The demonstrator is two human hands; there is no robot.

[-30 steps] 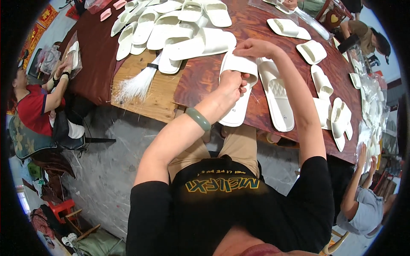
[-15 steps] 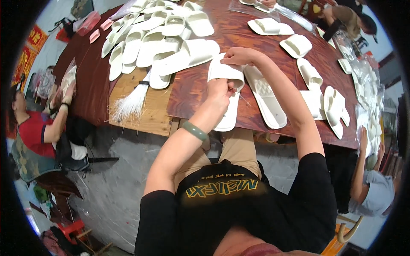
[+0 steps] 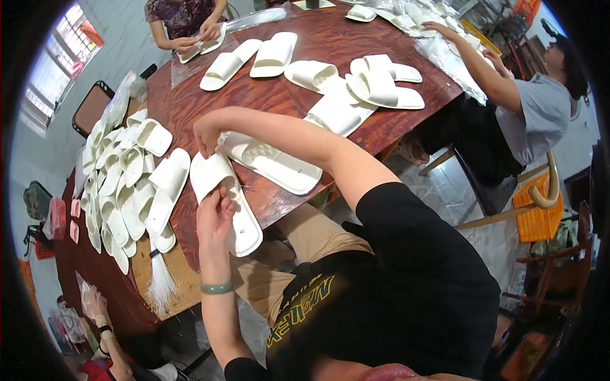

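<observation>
A white slide slipper (image 3: 244, 223) lies toe away from me at the table's near edge, its heel end reaching past that edge. My left hand (image 3: 215, 213) has its fingers curled at the rear opening of the strap, the thumb side toward the sole. From above, my right hand (image 3: 206, 134) bends down over the toe end, its fingertips pinched at the slipper's front edge; part of them is hidden behind the hand. Close to the right of this slipper, under my right forearm, lies a second white slide slipper (image 3: 286, 168).
A heap of white slippers (image 3: 117, 184) is at the left, beside a white-bristled brush (image 3: 162, 282). More slippers (image 3: 274, 54) lie across the wooden table (image 3: 254, 101). Co-workers sit at the far side, right and lower left. An orange basket (image 3: 539, 213) stands beneath a chair at the right.
The view has swung to the right, so the table appears turned and the far co-worker shows more. Both hands stay on the same slipper; my left fingers have loosened somewhat at the strap opening.
</observation>
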